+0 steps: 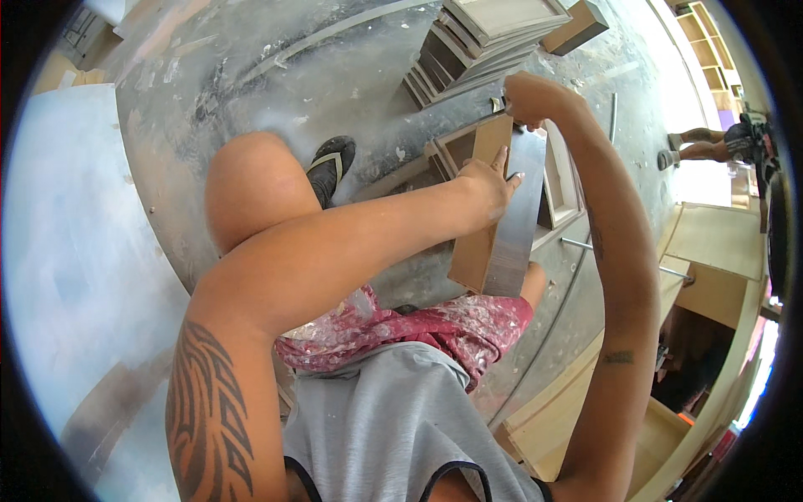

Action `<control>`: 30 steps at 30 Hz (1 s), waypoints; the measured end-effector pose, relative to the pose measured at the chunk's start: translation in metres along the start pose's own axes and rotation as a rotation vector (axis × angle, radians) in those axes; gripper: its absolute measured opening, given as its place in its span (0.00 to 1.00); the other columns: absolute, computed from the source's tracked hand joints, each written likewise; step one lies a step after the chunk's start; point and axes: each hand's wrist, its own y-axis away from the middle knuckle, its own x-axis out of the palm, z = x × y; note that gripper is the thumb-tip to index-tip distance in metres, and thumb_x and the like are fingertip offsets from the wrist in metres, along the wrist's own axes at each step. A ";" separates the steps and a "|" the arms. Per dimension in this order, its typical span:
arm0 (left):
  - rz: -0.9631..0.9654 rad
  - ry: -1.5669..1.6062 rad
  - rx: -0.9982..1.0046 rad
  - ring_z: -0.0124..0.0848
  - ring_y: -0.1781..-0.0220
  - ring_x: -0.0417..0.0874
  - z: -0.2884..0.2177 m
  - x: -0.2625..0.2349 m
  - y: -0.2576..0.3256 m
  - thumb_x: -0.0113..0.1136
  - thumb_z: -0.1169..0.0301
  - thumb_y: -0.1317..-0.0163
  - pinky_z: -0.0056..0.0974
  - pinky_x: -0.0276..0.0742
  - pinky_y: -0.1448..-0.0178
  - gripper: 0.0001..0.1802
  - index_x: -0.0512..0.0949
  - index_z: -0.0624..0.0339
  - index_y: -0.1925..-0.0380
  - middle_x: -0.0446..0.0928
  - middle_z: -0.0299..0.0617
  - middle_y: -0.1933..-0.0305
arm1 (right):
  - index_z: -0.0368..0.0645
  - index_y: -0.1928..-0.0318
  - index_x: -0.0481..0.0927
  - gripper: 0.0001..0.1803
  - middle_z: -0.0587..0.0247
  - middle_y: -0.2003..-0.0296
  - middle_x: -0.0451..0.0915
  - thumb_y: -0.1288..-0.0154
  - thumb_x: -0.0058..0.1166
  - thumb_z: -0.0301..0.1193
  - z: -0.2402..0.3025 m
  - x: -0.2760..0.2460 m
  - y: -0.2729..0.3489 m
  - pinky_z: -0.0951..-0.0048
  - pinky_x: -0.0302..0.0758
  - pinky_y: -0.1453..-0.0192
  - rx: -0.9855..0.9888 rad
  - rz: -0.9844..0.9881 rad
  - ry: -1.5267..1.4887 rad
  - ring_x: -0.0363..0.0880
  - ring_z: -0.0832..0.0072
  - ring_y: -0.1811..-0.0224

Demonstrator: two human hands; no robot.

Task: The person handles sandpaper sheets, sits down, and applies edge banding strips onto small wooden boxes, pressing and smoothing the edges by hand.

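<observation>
Grey sleeveless shirt [393,435] and paint-spattered red shorts [435,322] of the seated person, nearest the lens. Left hand [488,182] grips the upright flat wooden panel with a grey-painted edge [502,226]; right hand [525,99], clenched at its top, holds a small tool, barely visible. Beyond, stacked grey framed cabinet doors [477,42] on the dusty floor [276,75].

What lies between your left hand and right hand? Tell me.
In the head view, the upper edge of the wooden panel spans between the left hand and right hand.

Stacked cabinet doors [489,38]; wooden cabinets [711,251]; sandal [332,163].
</observation>
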 end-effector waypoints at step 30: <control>0.003 0.028 0.054 0.62 0.49 0.86 0.001 -0.004 0.003 0.60 0.73 0.42 0.46 0.84 0.44 0.47 0.53 0.64 0.22 0.50 0.84 0.26 | 0.31 0.67 0.86 0.09 0.47 0.71 0.87 0.42 0.54 0.23 0.005 0.001 0.002 0.59 0.83 0.71 0.152 0.097 -0.099 0.87 0.58 0.75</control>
